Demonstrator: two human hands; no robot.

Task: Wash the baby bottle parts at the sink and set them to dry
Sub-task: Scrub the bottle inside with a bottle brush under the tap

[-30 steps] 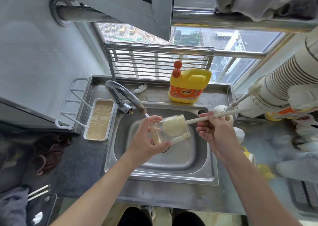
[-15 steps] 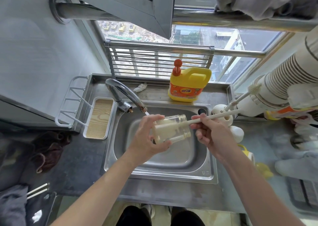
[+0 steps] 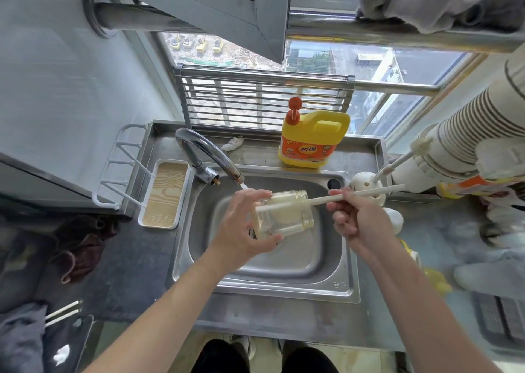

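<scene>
Down over the rectangular stainless steel sink basin (image 3: 298,262), sunk in the middle of the steel counter. At its back left corner, one curved chrome tap (image 3: 204,151), spout reaching in over the basin. On the back ledge, one yellow plastic detergent jug with an orange pump (image 3: 315,136). Along the left edge, one white tray with a wood-grain insert (image 3: 164,193).

Now the action, above the basin's middle: left hand (image 3: 244,230) wrapped round the base end of the one clear wide-necked baby bottle (image 3: 301,219), fingers over the top, thumb underneath. Lying on its side, long axis left to right, threaded mouth facing the right hand (image 3: 360,222). Closed there round the long white-handled bottle brush (image 3: 380,190), handle in line with the bottle, cream sponge head deep inside.

Everything hinging on that shared axis: in and out through the mouth, probably with a twist, to scrub the walls. Left hand nearer, gripping the bottle outright; right hand just beside the mouth.

Two brushes in all: the second, a thin white bristle brush (image 3: 397,163), standing in a round white holder (image 3: 362,181) at the basin's back right corner. Washing stage, by the look of it; drying to come.
</scene>
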